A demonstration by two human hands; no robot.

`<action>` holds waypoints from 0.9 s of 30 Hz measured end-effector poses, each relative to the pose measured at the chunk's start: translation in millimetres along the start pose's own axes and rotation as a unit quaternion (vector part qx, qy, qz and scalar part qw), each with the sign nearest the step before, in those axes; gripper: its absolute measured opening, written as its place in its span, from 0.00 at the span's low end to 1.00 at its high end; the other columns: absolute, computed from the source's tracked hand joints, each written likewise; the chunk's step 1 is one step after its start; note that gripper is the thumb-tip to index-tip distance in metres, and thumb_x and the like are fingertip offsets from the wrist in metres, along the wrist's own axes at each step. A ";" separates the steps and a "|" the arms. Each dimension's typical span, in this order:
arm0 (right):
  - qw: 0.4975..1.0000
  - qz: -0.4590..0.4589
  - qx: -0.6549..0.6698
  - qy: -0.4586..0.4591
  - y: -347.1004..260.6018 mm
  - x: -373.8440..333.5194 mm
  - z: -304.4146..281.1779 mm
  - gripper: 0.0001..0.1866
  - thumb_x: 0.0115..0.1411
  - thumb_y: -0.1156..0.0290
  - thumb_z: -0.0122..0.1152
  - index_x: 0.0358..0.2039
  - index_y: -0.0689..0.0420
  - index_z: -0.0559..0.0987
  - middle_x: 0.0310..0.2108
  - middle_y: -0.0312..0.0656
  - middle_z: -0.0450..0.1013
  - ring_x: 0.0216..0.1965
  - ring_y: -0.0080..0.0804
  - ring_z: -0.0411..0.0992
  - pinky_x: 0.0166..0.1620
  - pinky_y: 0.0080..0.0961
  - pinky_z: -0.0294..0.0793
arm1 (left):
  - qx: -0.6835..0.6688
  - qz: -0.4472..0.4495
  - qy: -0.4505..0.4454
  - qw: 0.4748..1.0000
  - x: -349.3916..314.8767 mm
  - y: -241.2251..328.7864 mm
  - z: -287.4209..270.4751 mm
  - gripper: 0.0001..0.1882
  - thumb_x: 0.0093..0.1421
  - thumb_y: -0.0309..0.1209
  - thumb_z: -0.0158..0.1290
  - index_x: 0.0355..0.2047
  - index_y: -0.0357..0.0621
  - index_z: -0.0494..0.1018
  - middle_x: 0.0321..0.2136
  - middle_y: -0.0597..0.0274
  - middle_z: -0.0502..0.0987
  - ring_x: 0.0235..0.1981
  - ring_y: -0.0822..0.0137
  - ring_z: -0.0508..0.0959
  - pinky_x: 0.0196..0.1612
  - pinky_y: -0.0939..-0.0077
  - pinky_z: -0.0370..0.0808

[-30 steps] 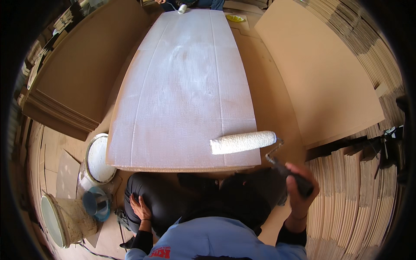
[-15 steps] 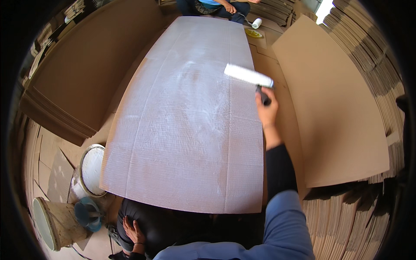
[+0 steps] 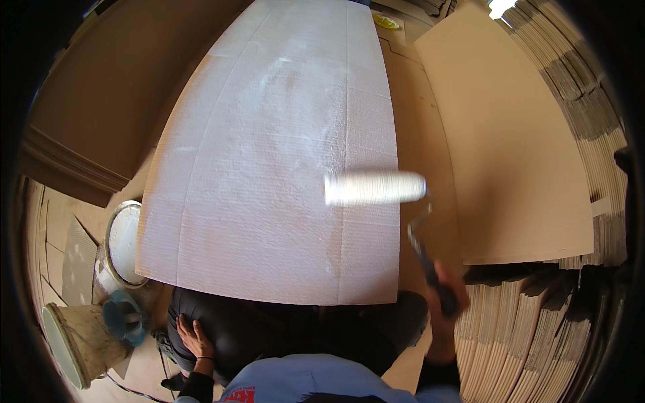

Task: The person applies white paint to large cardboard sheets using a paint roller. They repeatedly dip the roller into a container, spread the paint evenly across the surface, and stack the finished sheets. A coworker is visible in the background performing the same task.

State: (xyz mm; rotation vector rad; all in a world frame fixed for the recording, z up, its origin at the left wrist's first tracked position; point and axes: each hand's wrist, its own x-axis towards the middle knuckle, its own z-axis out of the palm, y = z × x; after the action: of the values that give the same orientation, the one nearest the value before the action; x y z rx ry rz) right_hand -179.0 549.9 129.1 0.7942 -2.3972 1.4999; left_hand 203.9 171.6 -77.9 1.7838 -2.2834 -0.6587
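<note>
A grimy bucket (image 3: pixel 95 339) and a round tub of white paint (image 3: pixel 125 243) stand left of the worker, whose left hand (image 3: pixel 195 339) rests, fingers apart, on a dark-trousered thigh (image 3: pixel 238 329). Over the right side of a white-coated cardboard sheet (image 3: pixel 262 201) is a paint roller (image 3: pixel 376 188), contact uncertain through blur, its handle (image 3: pixel 441 294) clasped in the right hand (image 3: pixel 458 290), near stacked cardboard (image 3: pixel 514 329).

Brown floor (image 3: pixel 416 121) — bright light (image 3: pixel 502 8) beyond

brown cardboard sheets (image 3: pixel 127 87) stacked at left, broad brown panel (image 3: pixel 514 154) at right, cardboard stack (image 3: pixel 500 336) lower right
</note>
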 end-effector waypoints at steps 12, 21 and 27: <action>0.993 -0.045 0.113 -0.005 23.7 72.2 61.9 0.13 0.58 0.76 0.58 0.44 0.64 0.76 0.45 0.55 0.74 0.44 0.39 0.75 0.46 0.32 0.78 | -0.053 -0.018 0.005 0.998 -11.6 5.3 -5.8 0.33 0.65 0.53 0.35 0.65 0.48 0.56 0.66 0.54 0.53 0.67 0.53 0.53 0.65 0.53 0.46; 0.995 -0.034 0.099 0.005 44.8 352.6 346.9 0.20 0.52 0.71 0.69 0.45 0.63 0.77 0.42 0.44 0.76 0.43 0.31 0.73 0.49 0.27 0.72 | -0.068 -0.064 -0.014 0.996 -12.6 16.2 -14.6 0.32 0.66 0.54 0.34 0.64 0.49 0.57 0.66 0.54 0.53 0.68 0.55 0.50 0.66 0.53 0.44; 0.996 -0.094 0.002 -0.011 8.0 282.3 342.5 0.19 0.53 0.69 0.69 0.44 0.64 0.78 0.44 0.44 0.76 0.47 0.33 0.72 0.53 0.29 0.69 | -0.064 -0.062 -0.022 0.996 -12.3 16.2 -15.3 0.33 0.66 0.54 0.35 0.64 0.48 0.57 0.66 0.54 0.53 0.68 0.55 0.50 0.66 0.53 0.44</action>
State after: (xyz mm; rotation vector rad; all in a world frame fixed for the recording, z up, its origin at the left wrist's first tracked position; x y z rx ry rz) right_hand -382.0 157.2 88.4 1.0111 -2.2634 1.4295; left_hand 199.0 182.7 -55.5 1.8787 -2.1183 -0.8523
